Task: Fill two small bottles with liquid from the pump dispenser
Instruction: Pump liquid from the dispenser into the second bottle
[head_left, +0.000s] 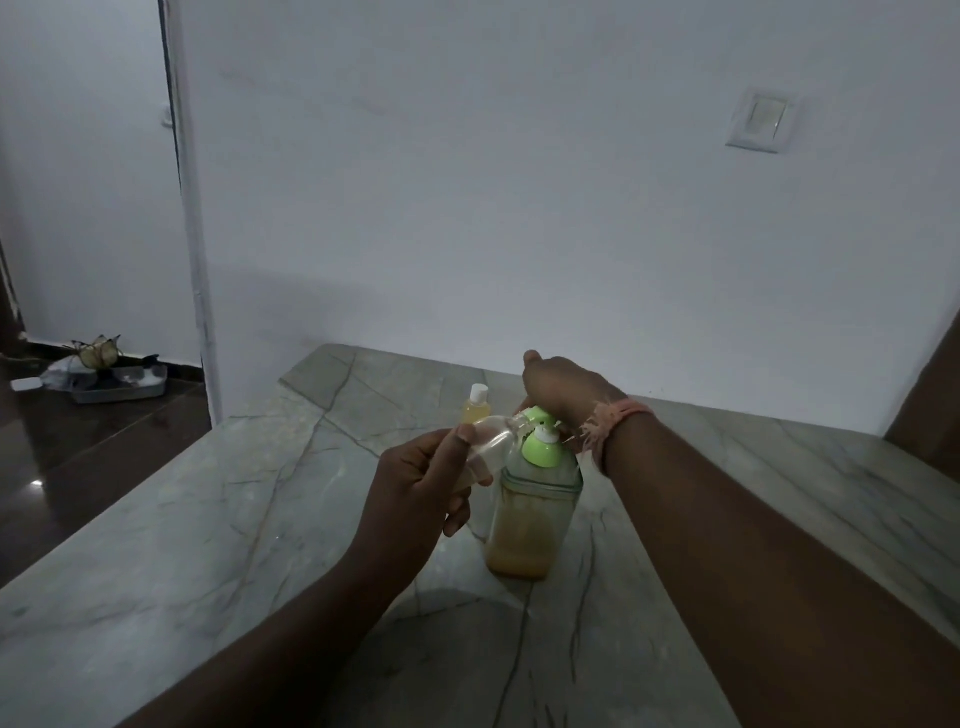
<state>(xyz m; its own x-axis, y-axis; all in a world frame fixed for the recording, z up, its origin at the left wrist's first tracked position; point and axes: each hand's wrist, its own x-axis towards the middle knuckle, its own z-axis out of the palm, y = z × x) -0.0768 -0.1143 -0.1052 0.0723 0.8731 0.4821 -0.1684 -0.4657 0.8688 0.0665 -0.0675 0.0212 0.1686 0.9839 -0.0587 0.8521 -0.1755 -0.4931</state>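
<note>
Now, far off at nine o'clock, a grey tray of odds and ends sits on the dark floor beyond the worktop. Moving right, the left hand is closed around a small clear bottle, thumb on top and fingers curled under it, holding it tilted so its open neck points toward three o'clock and meets the spout of the pump dispenser. Behind that bottle, at about twelve o'clock from it, a second small bottle with a white cap stands upright on the worktop, holding yellowish liquid. The dispenser stands near the worktop's middle, clear-walled with a green pump top, amber liquid filling its lower part. The right hand rests palm-down over the pump head, fingers bent onto it; how firmly it presses cannot be told. A frayed pink band circles that wrist. High at two o'clock, a white switch plate is set in the wall.
</note>
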